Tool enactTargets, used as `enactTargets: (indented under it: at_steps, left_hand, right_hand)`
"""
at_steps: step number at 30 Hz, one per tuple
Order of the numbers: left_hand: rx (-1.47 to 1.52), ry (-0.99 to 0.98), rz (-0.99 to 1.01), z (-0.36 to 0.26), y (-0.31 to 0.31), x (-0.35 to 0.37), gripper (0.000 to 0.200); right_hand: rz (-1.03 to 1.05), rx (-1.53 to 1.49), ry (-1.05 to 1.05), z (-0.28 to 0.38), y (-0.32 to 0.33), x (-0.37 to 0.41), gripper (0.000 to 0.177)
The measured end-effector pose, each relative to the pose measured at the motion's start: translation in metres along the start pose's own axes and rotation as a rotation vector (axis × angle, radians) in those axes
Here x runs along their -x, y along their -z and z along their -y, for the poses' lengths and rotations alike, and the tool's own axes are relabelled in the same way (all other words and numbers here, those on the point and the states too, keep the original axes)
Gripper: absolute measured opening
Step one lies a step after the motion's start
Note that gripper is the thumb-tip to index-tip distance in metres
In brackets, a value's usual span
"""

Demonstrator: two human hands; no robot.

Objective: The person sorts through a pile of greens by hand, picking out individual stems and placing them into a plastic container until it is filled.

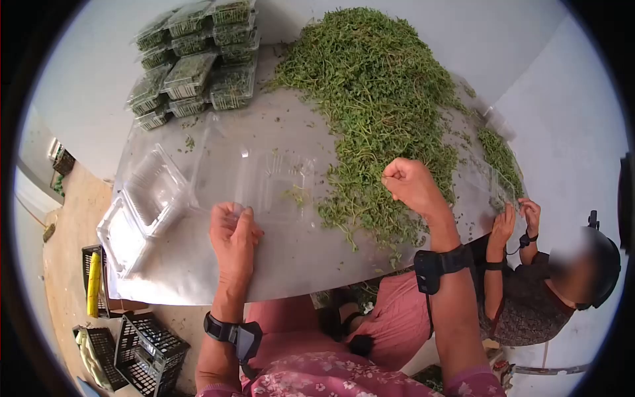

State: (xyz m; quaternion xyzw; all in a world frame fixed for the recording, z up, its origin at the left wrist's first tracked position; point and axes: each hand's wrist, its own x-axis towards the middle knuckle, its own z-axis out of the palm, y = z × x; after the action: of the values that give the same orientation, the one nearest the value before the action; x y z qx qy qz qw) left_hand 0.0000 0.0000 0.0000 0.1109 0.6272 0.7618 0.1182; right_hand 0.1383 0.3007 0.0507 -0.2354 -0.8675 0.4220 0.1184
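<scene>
My left hand (233,239) is closed at the near edge of an open clear plastic clamshell box (268,206), fingers curled and thumb on top. A few green sprigs (296,194) lie in that box. Over the near part of a large heap of leafy green stems (380,86), my right hand (411,186) is closed in a pinch. Whatever is between its fingertips is too small to make out. Another open clamshell (156,188) lies on the metal table to the left of my left hand.
Filled, closed clamshells (192,76) are stacked at the back left of the table (278,264). At the right, a co-worker's hands (506,225) are at another clear box (496,185) beside more greens (497,155). Black crates (149,351) stand on the floor at lower left.
</scene>
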Motion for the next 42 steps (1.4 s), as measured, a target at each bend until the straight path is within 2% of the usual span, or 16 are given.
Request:
enactTargets:
  at_steps: [5,11,14,17,18,21,24,30,33,36,39,40,42]
  left_hand:
    - [0.017,0.013,-0.007,0.002,-0.004,0.004,0.011]
    - [-0.029,0.004,-0.014,-0.003,-0.004,0.002,0.01]
    - [-0.048,0.019,-0.021,-0.003,-0.004,0.002,0.01]
    - [-0.039,-0.001,-0.011,-0.001,-0.003,0.002,0.01]
    - [-0.035,-0.003,-0.013,-0.002,-0.004,0.002,0.01]
    - [-0.026,-0.001,-0.014,-0.001,-0.002,0.001,0.011]
    - [-0.023,0.006,0.004,0.003,0.002,0.0,0.013]
    - [-0.009,0.001,0.002,0.003,0.002,0.0,0.013]
    - [-0.023,0.002,0.003,0.002,0.001,-0.001,0.013]
    - [-0.022,-0.001,0.002,0.003,0.003,-0.001,0.013]
    - [-0.003,-0.001,-0.008,0.001,0.0,-0.001,0.012]
    - [-0.006,-0.003,-0.016,0.001,-0.002,0.0,0.012]
    - [-0.002,-0.006,-0.026,0.0,-0.004,0.001,0.011]
  right_hand:
    - [-0.013,-0.143,-0.092,0.029,0.0,0.001,0.01]
    - [0.1,-0.648,-0.067,0.082,-0.038,0.0,0.02]
    - [0.118,-0.516,-0.005,0.077,-0.042,-0.01,0.025]
    - [0.043,0.054,0.065,0.029,-0.044,-0.023,0.024]
    - [0.065,0.091,0.03,0.024,-0.045,-0.024,0.024]
    - [-0.053,0.335,0.145,0.017,-0.057,-0.023,0.023]
    - [-0.035,0.428,0.049,0.023,-0.068,-0.024,0.022]
    - [0.031,0.545,0.048,0.026,-0.078,-0.027,0.013]
    - [-0.03,0.545,0.219,0.025,-0.068,-0.024,0.011]
    - [-0.078,0.271,0.146,0.036,-0.044,-0.02,0.013]
    - [-0.197,0.124,0.109,0.032,-0.033,-0.018,0.02]
    - [-0.169,0.143,0.033,0.038,-0.025,-0.016,0.024]
    - [-0.18,0.096,0.027,0.027,-0.022,-0.021,0.025]
